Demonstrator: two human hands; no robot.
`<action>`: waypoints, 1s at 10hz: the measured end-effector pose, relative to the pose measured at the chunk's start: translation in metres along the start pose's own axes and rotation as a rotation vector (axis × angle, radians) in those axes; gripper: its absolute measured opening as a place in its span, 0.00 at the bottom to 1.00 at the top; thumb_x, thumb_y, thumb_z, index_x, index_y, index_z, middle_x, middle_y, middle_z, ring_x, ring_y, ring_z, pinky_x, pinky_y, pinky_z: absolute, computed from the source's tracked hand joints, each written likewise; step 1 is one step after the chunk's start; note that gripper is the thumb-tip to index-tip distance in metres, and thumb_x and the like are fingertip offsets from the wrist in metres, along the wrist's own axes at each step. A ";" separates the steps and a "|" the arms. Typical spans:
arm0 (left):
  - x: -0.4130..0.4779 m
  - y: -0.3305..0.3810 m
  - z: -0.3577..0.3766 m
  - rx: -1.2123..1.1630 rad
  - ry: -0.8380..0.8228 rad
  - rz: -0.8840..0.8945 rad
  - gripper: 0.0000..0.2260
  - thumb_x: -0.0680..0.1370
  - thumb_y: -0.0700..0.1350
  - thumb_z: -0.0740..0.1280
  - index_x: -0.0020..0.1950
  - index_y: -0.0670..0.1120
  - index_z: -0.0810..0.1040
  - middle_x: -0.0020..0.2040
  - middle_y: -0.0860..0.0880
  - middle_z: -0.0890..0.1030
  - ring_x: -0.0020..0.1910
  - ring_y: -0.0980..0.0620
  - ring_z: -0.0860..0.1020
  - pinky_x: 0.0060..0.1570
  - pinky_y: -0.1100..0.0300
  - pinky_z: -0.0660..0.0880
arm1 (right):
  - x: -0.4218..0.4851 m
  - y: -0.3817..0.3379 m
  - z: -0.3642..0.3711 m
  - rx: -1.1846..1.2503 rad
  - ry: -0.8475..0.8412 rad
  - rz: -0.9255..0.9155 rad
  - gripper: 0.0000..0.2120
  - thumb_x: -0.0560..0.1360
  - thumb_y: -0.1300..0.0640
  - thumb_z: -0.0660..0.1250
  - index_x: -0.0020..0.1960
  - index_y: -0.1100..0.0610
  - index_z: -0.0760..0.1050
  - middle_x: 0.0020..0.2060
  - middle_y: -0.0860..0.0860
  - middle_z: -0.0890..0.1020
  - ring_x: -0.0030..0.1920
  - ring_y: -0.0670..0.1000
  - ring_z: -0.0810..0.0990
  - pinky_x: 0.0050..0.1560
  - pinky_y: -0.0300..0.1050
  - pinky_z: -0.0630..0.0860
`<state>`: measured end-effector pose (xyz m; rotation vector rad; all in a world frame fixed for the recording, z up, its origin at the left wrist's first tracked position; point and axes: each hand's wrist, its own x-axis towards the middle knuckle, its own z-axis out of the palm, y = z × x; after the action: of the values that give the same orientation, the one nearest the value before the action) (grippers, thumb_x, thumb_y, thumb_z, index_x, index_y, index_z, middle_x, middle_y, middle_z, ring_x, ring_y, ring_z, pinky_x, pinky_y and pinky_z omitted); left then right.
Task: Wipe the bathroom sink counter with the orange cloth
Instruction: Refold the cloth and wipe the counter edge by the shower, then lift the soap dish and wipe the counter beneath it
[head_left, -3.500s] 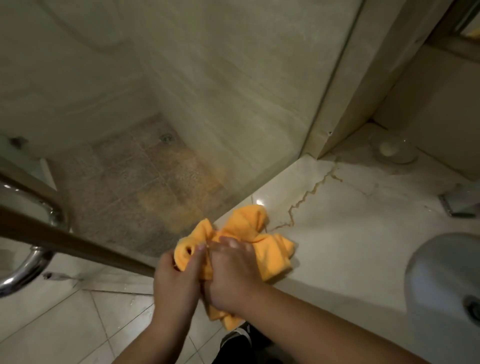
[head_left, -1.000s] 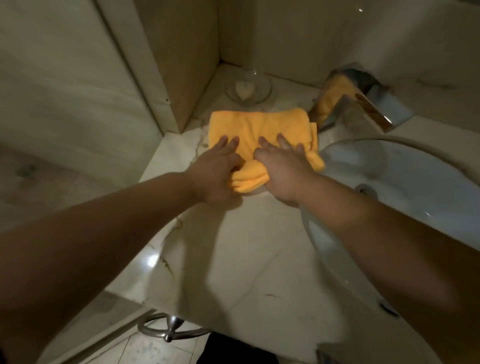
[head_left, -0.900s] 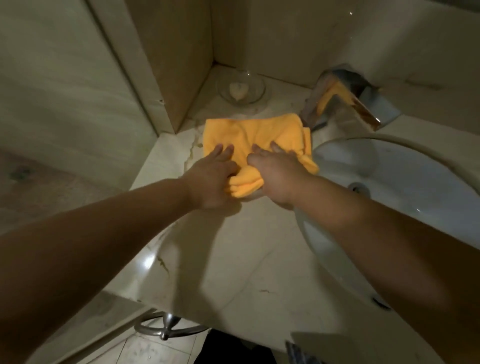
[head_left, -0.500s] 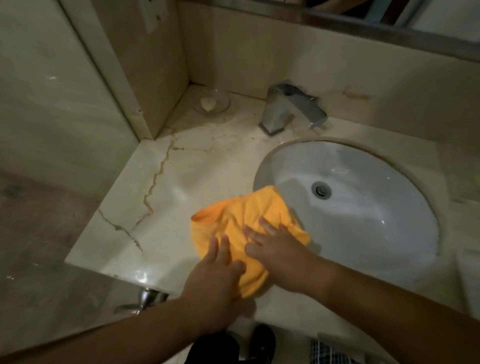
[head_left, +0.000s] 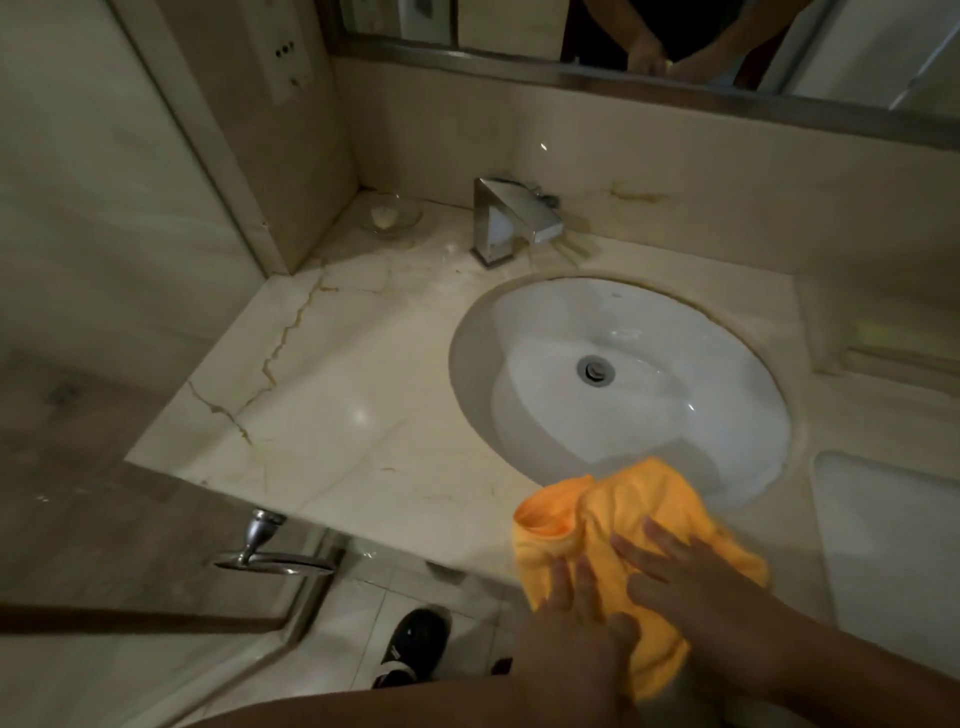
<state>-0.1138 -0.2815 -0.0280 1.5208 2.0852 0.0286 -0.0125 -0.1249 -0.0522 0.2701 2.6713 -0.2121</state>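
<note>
The orange cloth (head_left: 618, 525) lies bunched on the front edge of the cream marble counter (head_left: 353, 395), just below the near rim of the white oval sink (head_left: 623, 384). Part of the cloth hangs over the counter's front edge. My left hand (head_left: 576, 623) presses flat on the cloth's lower left part, fingers stretched out. My right hand (head_left: 691, 587) presses flat on its right part, fingers spread. Both palms push the cloth down onto the counter.
A square chrome faucet (head_left: 511, 221) stands behind the sink. A glass soap dish (head_left: 390, 214) sits in the back left corner. A glass shower door with a chrome handle (head_left: 270, 551) is on the left. A mirror (head_left: 675, 36) runs above. My shoe (head_left: 415, 644) is on the tiled floor.
Both hands slid the cloth from the back of the counter near the faucet toward me, then rightward along the front edge below the sink. The view pulled back.
</note>
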 end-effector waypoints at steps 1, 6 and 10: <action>0.008 0.009 -0.024 -0.222 -0.062 0.034 0.12 0.75 0.46 0.58 0.53 0.51 0.80 0.66 0.39 0.75 0.64 0.39 0.74 0.59 0.51 0.75 | -0.017 0.032 -0.004 0.025 0.168 -0.013 0.16 0.67 0.33 0.64 0.51 0.36 0.69 0.71 0.37 0.64 0.70 0.48 0.68 0.58 0.47 0.73; 0.045 -0.182 -0.211 -0.803 0.589 -0.188 0.26 0.71 0.43 0.71 0.68 0.47 0.69 0.65 0.47 0.74 0.60 0.52 0.73 0.58 0.60 0.69 | 0.062 -0.036 -0.203 1.491 0.270 0.385 0.29 0.50 0.54 0.79 0.49 0.61 0.79 0.39 0.55 0.86 0.43 0.57 0.84 0.40 0.45 0.77; 0.198 -0.356 -0.271 -0.575 0.517 -0.413 0.34 0.64 0.50 0.75 0.66 0.42 0.68 0.62 0.41 0.75 0.60 0.40 0.75 0.59 0.51 0.73 | 0.257 -0.065 -0.240 1.526 0.613 0.744 0.07 0.70 0.57 0.71 0.45 0.56 0.75 0.37 0.50 0.79 0.38 0.50 0.77 0.41 0.42 0.75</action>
<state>-0.5852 -0.1539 0.0012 0.7702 2.4462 0.8652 -0.3532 -0.1016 0.0532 1.8996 2.0204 -2.0750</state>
